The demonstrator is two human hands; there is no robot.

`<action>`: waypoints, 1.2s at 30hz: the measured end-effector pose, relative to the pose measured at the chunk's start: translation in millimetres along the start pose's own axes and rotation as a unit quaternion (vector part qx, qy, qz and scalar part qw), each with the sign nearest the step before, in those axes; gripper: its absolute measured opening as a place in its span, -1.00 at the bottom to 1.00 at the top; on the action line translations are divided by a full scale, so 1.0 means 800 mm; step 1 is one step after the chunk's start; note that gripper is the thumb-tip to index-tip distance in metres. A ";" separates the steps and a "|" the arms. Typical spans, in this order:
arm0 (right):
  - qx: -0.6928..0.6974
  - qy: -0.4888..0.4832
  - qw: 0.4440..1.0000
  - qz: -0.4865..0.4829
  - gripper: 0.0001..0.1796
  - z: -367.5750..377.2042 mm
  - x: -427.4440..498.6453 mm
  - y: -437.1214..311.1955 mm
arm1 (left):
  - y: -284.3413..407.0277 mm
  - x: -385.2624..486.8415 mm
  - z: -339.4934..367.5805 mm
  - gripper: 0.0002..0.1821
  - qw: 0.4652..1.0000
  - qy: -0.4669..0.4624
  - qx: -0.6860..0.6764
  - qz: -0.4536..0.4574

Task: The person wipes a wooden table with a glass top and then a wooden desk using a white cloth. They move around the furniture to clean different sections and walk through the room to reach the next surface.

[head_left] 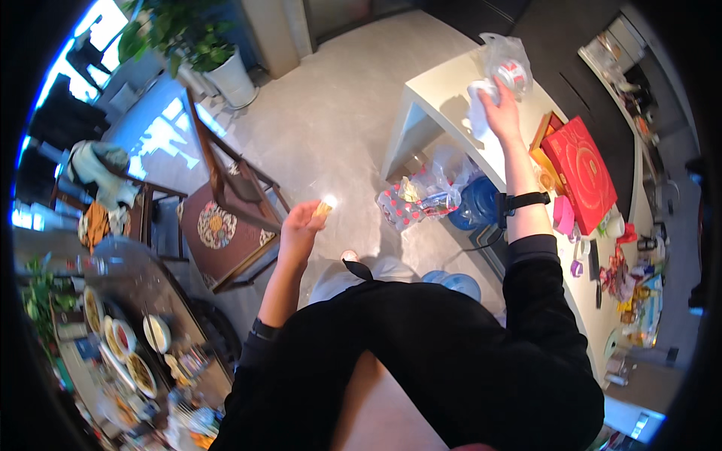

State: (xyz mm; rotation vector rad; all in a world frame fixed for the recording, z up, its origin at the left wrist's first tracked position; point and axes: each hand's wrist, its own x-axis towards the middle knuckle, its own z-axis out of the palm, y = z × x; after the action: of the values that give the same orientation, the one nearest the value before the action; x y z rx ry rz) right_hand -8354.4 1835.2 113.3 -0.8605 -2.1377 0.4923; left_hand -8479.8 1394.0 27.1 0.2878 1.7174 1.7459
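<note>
My left hand [298, 226] is raised over the floor beside the dining chair, with a small yellowish piece [322, 209] pinched at the fingertips. A bright glare next to it hides some of its outline. Out over the far end of the white counter [445, 76], my right hand [503, 113] grips a crumpled white tissue or cloth [479, 110]; which of the two I cannot tell. Right against its fingers is a clear plastic bag [491, 48] around a white and red item [512, 72].
A red gift box [584, 175] and a dark-handled knife [595, 270] lie along the counter. Below stand shrink-wrapped bottles [396, 209] and a blue water jug [471, 203]. To the left are a wooden chair [217, 225], a potted plant [232, 79] and a dining table with several dishes [141, 375].
</note>
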 end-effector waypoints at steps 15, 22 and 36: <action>0.400 -0.036 0.831 0.385 -0.75 0.106 -0.045 0.001 | 0.112 0.352 0.290 -0.48 0.875 -0.426 0.196 0.122; 0.123 0.145 0.851 0.489 -0.71 0.083 -0.016 0.168 | 0.160 0.519 0.299 -0.53 0.898 -0.419 0.136 0.021; 0.024 0.361 0.767 0.530 -0.69 0.132 0.079 0.107 | 0.175 0.850 0.210 -0.68 0.932 -0.280 0.159 -0.167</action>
State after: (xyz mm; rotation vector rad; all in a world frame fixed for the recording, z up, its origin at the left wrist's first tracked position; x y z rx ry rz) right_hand -8430.3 1932.8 29.1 -1.8445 -0.7766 0.6007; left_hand -8937.4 1940.5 -16.6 0.5421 1.5011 1.0074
